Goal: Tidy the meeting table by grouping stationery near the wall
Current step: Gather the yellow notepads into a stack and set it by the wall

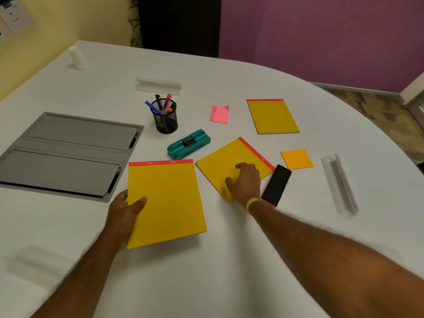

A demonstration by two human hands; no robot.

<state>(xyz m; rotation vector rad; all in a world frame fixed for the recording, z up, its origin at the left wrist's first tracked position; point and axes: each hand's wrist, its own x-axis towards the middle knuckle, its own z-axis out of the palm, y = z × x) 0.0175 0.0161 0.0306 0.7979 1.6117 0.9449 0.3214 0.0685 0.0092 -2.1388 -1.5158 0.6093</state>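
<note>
My left hand (124, 210) grips the left edge of a large yellow notepad (167, 203) with a red top strip, its near end lifted off the white table (229, 271). My right hand (245, 182) lies flat on a second yellow notepad (224, 159) that sits turned at an angle. A third yellow notepad (271, 117) lies further back. Pink sticky notes (219, 114), orange sticky notes (297, 159), a teal board eraser (188, 144), a black eraser (276, 183) and a mesh pen holder (166, 118) with several pens stand around them.
A grey flap panel (66, 152) is set into the table at left. Two clear name-plate stands, one (158, 85) at the back and one (340, 183) at right. An upturned white cup (79, 58) stands near the yellow wall. The table edge curves away at right.
</note>
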